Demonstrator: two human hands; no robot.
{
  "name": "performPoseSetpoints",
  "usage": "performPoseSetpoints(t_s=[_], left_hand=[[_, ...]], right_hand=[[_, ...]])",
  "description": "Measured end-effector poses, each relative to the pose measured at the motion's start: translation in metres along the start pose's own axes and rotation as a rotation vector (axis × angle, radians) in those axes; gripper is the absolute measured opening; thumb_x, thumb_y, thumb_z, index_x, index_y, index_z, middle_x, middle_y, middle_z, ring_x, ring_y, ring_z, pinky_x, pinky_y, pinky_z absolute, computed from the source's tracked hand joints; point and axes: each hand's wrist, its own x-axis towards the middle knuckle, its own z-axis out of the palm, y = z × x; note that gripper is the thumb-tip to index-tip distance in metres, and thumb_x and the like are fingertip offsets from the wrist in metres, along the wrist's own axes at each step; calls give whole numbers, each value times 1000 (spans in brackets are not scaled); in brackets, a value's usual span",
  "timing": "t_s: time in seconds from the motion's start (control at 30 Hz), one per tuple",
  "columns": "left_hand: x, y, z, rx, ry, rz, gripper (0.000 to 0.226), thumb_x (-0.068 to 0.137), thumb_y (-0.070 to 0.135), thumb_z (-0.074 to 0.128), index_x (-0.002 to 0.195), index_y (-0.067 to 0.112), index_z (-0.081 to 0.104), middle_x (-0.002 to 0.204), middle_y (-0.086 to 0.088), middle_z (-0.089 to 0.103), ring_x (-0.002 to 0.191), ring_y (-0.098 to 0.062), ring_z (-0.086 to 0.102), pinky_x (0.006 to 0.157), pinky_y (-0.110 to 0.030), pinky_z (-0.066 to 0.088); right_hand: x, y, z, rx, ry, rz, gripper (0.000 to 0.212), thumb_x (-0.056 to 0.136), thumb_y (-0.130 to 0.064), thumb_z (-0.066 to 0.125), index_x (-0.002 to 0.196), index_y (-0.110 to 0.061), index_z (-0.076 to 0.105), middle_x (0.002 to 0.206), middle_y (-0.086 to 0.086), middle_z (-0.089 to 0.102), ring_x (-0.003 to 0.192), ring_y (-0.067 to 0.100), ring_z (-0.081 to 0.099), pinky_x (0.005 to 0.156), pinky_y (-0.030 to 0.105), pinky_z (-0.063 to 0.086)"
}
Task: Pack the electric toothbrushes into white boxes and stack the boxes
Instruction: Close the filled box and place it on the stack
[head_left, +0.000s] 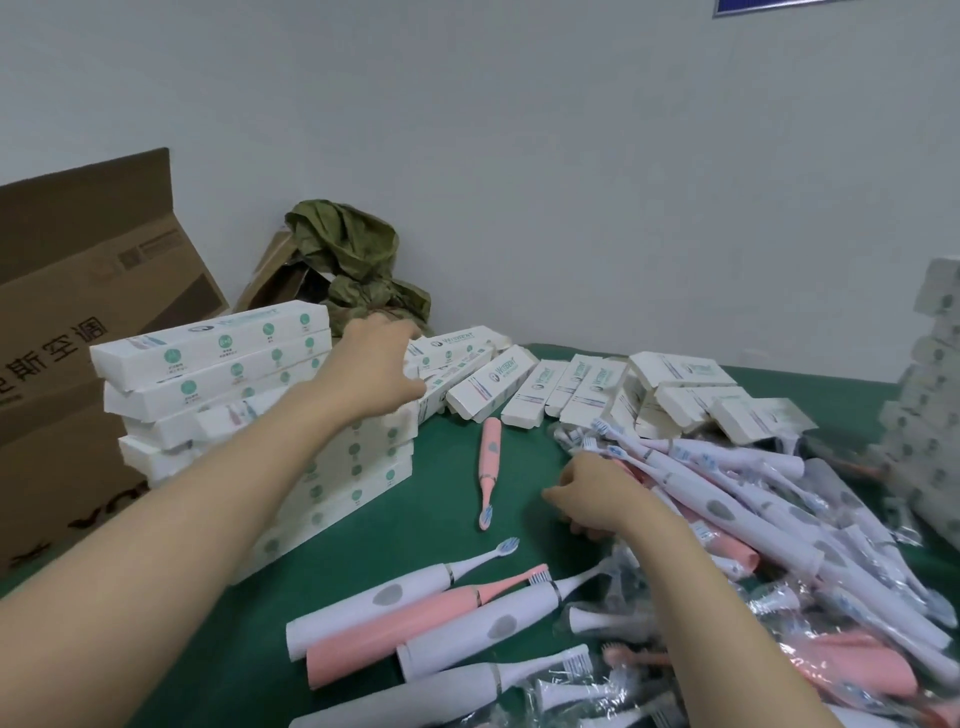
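My left hand (375, 364) reaches far over the stack of white boxes (218, 374) at the left and touches a white box (452, 345) in the loose row behind it; its grip is hidden. My right hand (597, 493) rests with curled fingers at the edge of a heap of white and pink toothbrushes (779, 509); what it holds is hidden. A pink toothbrush (489, 467) lies alone in the middle of the green table (415, 519). Three toothbrushes, white (384, 597), pink (415, 623) and white (493, 623), lie side by side near me.
A large brown carton (67, 332) stands at the left. A crumpled green bag (353, 260) sits in a small box by the wall. Loose white boxes (597, 389) lie along the back. Another tall stack of boxes (930, 395) rises at the right edge. Bagged brush heads (613, 618) lie near me.
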Motion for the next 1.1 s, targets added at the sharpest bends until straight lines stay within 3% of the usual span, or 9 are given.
performPoseSetpoints(t_s=[0.07, 0.17, 0.4, 0.57, 0.7, 0.8, 0.83, 0.97, 1.1], left_hand=[[5, 26, 11, -103, 22, 89, 55, 80, 27, 64, 132, 18, 51, 128, -11, 52, 119, -30, 44, 94, -37, 40], [25, 69, 32, -248, -12, 173, 46, 84, 23, 61, 128, 14, 54, 126, -8, 57, 115, -24, 51, 90, -31, 42], [81, 165, 72, -587, -181, 134, 28, 92, 26, 53, 109, 5, 55, 98, -7, 54, 91, -23, 50, 75, -29, 40], [102, 203, 102, -751, -335, 6, 55, 94, 42, 52, 128, 0, 50, 132, -15, 53, 121, -32, 49, 97, -34, 42], [110, 212, 120, -705, -326, -24, 40, 89, 37, 60, 117, 8, 57, 119, -10, 59, 109, -27, 56, 95, -34, 45], [108, 212, 121, -938, -245, -56, 11, 84, 21, 67, 88, 15, 58, 91, -3, 60, 91, -24, 56, 76, -29, 45], [105, 210, 119, -1026, -215, -58, 14, 84, 18, 68, 84, 14, 55, 87, -2, 58, 87, -22, 55, 73, -27, 43], [83, 177, 94, -1474, -133, -115, 15, 89, 10, 64, 101, 14, 55, 97, -4, 62, 82, -17, 60, 74, -29, 52], [49, 119, 56, -1706, -78, -193, 16, 96, 11, 54, 112, 12, 55, 103, -7, 67, 81, -12, 67, 71, -24, 58]], right_hand=[[0, 1, -2, -28, -32, -90, 31, 95, -29, 53, 110, -3, 64, 109, 13, 67, 85, 19, 61, 88, 36, 53], [-2, 6, -10, -65, -14, -164, 24, 92, -29, 59, 110, -14, 64, 111, 1, 64, 95, 15, 60, 83, 26, 49], [-2, 45, -27, -111, 371, -77, 25, 89, -10, 47, 107, -14, 64, 104, 4, 65, 96, 22, 60, 82, 31, 49], [2, 59, -17, -95, 358, -78, 16, 84, -10, 51, 93, -12, 64, 92, 3, 67, 85, 21, 60, 76, 31, 50], [6, 63, -18, -49, 375, -96, 20, 84, -13, 54, 100, -18, 64, 94, -1, 67, 87, 17, 59, 77, 30, 49], [8, 66, -20, -46, 365, -91, 19, 84, -15, 53, 99, -17, 65, 96, 0, 67, 89, 18, 60, 80, 32, 50], [9, 67, -22, -43, 364, -85, 19, 84, -16, 54, 100, -17, 65, 97, 0, 67, 90, 18, 60, 82, 32, 50], [9, 73, -26, 48, 369, -50, 19, 89, -17, 54, 103, -20, 66, 98, -3, 67, 92, 15, 62, 83, 29, 51], [5, 75, -33, 221, 581, -95, 10, 90, -19, 56, 91, -26, 63, 85, -13, 64, 76, -4, 57, 63, 11, 43]])
